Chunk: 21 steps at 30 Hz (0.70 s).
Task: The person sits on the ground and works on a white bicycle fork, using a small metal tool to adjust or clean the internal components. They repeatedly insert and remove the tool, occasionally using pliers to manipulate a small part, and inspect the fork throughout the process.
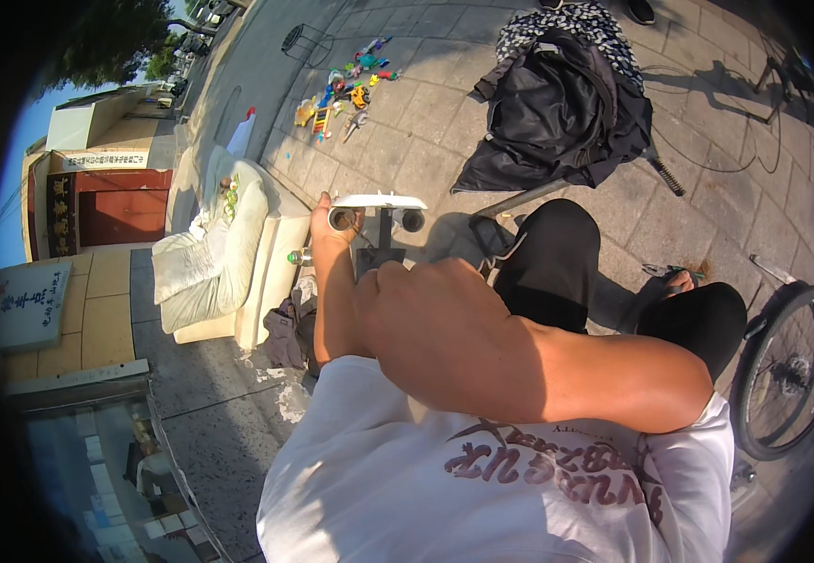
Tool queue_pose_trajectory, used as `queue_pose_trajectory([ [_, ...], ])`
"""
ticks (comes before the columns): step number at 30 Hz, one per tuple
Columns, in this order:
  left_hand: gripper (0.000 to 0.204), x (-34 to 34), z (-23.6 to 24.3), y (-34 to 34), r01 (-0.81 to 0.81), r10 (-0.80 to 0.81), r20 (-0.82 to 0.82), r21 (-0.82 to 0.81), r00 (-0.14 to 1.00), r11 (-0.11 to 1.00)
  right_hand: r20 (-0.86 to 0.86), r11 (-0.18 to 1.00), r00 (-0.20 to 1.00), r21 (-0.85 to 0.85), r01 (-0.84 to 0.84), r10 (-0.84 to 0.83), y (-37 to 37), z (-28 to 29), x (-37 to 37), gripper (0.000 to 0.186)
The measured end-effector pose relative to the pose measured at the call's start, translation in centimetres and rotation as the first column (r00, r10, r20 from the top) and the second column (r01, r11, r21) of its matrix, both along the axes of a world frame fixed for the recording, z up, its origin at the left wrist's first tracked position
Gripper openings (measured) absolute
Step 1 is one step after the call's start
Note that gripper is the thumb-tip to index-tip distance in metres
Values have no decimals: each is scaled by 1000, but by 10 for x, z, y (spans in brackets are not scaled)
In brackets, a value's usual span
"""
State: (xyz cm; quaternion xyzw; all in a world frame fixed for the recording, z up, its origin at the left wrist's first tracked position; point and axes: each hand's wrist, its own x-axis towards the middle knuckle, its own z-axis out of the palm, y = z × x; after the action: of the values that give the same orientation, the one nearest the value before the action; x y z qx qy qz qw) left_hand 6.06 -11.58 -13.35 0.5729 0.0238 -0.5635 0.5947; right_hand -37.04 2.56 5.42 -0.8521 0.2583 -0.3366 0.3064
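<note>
My left hand (324, 225) grips the left end of a long white piece (383, 201) with round, cup-like openings under it. The fingers wrap round the opening at that end. My right forearm crosses in front of my chest, and my right hand (426, 328) is closed, very near the view, with its fingertips hidden. I cannot make out what it holds, if anything. Just beyond its knuckles shows a dark flat piece (381, 258), partly covered by the hand.
A pale sofa (261, 272) with cushions stands at left, beside a green-capped bottle (300, 257) and dark cloth (285, 333). Small colourful toys (337, 89) lie on the paving ahead. A black jacket (557, 108) covers something ahead right. A bicycle wheel (790, 375) is at right.
</note>
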Motion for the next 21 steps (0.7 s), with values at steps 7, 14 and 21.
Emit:
queue_pose_trajectory([
  [7,41,1,-8,-2,-62,62,-25,-23,998,998,-30,998,999,-62,30,-32,-1,-6,13,9],
  [14,35,-3,-11,-5,-122,122,-26,8,992,992,-52,998,999,-63,-8,5,-3,-9,19,9],
  [21,35,-2,-13,-4,-135,135,-27,18,990,991,-127,997,992,-71,-13,3,-3,-9,22,8],
])
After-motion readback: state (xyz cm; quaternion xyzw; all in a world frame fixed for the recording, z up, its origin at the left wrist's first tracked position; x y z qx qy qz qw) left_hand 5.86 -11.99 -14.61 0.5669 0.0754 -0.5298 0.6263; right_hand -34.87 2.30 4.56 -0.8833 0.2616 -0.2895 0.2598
